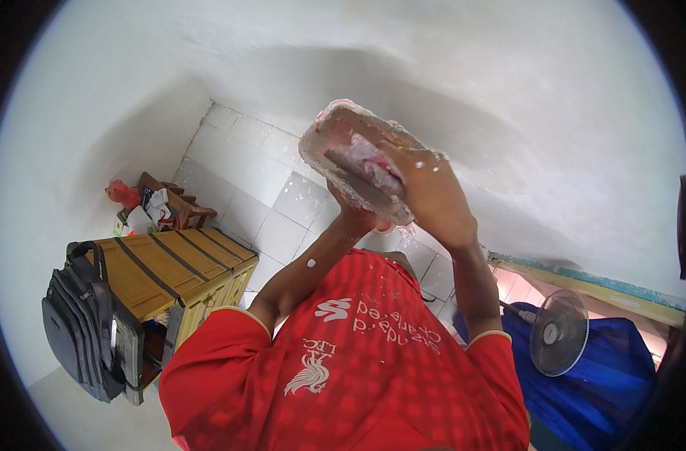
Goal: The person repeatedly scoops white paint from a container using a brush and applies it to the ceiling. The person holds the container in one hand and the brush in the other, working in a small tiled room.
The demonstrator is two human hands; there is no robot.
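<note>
In front of my chest I hold an oblong, shallow container [330, 146], tilted, its rim crusted with white and pinkish residue like plaster or paint. My left hand [350, 207] supports it from below; most of its fingers are hidden behind the container. Over the near right side of the rim, my right hand [435, 197] reaches inside, its fingers curled and mostly out of sight. Beside those fingers lies a crumpled whitish-pink piece [369, 159], blurred; whether it is a rag or a tool I cannot tell. White specks dot my right hand and left forearm.
A white wall [501, 83] rises close ahead. White floor tiles [245, 177] carry white spatters. At left stand a yellow-brown cabinet [144, 259], a black backpack [76, 327] and a wooden piece with clutter [179, 203]. At right are a fan [560, 332] and blue cloth [614, 361].
</note>
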